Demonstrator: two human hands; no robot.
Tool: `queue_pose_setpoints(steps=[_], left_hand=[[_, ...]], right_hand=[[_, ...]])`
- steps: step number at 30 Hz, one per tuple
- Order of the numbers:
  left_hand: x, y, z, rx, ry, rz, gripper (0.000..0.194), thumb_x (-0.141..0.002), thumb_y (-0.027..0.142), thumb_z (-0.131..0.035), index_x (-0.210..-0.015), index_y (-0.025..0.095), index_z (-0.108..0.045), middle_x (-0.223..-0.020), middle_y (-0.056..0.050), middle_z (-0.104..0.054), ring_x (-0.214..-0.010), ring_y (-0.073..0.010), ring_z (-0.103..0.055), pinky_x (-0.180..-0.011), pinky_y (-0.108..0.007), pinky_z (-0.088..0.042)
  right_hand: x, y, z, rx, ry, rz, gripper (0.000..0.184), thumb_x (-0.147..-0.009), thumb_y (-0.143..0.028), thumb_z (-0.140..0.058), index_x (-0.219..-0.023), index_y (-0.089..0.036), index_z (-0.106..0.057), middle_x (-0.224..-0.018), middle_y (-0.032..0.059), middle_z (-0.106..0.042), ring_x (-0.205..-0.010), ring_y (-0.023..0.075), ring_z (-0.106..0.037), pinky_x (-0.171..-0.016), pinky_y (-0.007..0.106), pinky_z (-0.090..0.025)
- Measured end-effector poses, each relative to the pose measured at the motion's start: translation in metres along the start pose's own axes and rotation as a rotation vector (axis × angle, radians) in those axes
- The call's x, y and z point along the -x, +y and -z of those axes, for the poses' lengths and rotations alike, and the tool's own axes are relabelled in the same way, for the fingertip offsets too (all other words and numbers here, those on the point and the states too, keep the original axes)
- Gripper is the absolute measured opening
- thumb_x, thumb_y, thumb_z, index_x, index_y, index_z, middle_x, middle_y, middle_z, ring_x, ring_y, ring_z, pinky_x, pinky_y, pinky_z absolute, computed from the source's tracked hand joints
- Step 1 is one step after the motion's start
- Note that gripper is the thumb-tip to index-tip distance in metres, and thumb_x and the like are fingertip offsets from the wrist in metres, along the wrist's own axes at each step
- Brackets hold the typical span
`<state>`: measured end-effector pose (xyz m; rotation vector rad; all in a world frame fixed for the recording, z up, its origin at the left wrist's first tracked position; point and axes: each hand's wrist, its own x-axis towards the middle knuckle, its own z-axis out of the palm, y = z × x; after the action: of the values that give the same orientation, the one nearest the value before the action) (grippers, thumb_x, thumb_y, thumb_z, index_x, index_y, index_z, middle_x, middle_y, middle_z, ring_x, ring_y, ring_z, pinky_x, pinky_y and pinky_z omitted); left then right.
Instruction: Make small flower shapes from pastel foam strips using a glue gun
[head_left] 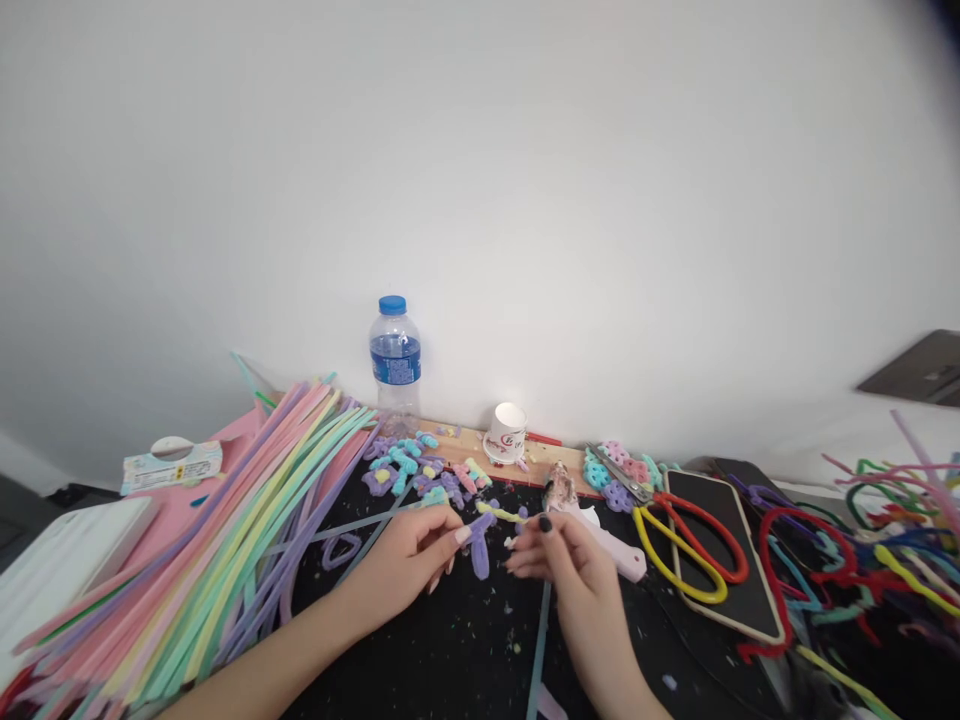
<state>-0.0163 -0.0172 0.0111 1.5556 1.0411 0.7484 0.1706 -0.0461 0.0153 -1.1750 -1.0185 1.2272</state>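
Observation:
My left hand pinches a small purple pipe cleaner piece, bent into a loop, between thumb and forefinger. To its right is my right hand, thumb drawn in against the curled fingers; whatever is between them is too small to make out. A short yellow pipe cleaner strip spans the gap between both hands; whether the right fingers touch it is unclear. Just behind the hands lie several small twisted pipe cleaner shapes in purple, blue and pink. A pale pink-handled tool rests behind my right hand.
Long pastel pipe cleaners are heaped at left beside a white box. A water bottle and paper cup stand along the wall. Scissors lie partly over a dark tablet-like board. Bright pipe cleaners tangle at right.

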Motion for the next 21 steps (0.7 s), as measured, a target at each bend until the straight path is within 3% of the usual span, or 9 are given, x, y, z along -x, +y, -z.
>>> queue_pose_setpoints(steps=[3,9,15,21], left_hand=[[-0.006,0.003,0.001,-0.068,-0.08,0.064,0.032,-0.083,0.045,-0.047,-0.067,0.017,-0.049,-0.053,0.005,-0.05,-0.039,-0.0078,-0.043,-0.041,-0.018,-0.033],[-0.016,0.006,0.003,-0.173,-0.158,0.126,0.031,-0.08,0.044,-0.048,-0.063,0.018,-0.049,-0.053,0.004,-0.051,-0.036,-0.0082,-0.044,-0.039,-0.019,-0.035],[-0.019,0.004,0.001,-0.287,-0.061,0.046,0.032,-0.086,0.04,-0.037,-0.062,0.019,-0.043,-0.053,0.005,-0.048,-0.037,-0.0091,-0.044,-0.042,-0.021,-0.034],[-0.02,0.004,-0.006,-0.569,0.087,-0.102,0.032,-0.087,0.029,-0.037,-0.057,0.018,-0.036,-0.055,0.004,-0.042,-0.052,-0.0122,-0.042,-0.051,-0.024,-0.028]], right_hand=[[-0.008,-0.005,0.012,0.064,0.1,0.11,0.03,-0.08,-0.048,-0.057,-0.084,-0.018,-0.057,-0.072,0.0032,-0.063,-0.061,0.0173,-0.063,-0.06,0.029,-0.052],[-0.011,-0.008,0.021,0.167,0.132,0.228,0.024,-0.085,-0.042,-0.052,-0.084,-0.019,-0.057,-0.071,0.0022,-0.06,-0.06,0.0155,-0.06,-0.06,0.027,-0.051],[-0.008,-0.008,0.021,0.223,0.103,0.258,0.022,-0.087,-0.04,-0.049,-0.084,-0.019,-0.056,-0.073,0.0027,-0.06,-0.062,0.0162,-0.06,-0.061,0.028,-0.051],[-0.01,-0.005,0.022,0.235,0.098,0.293,0.021,-0.088,-0.038,-0.047,-0.084,-0.019,-0.055,-0.073,0.0022,-0.06,-0.061,0.0154,-0.06,-0.06,0.027,-0.051]])
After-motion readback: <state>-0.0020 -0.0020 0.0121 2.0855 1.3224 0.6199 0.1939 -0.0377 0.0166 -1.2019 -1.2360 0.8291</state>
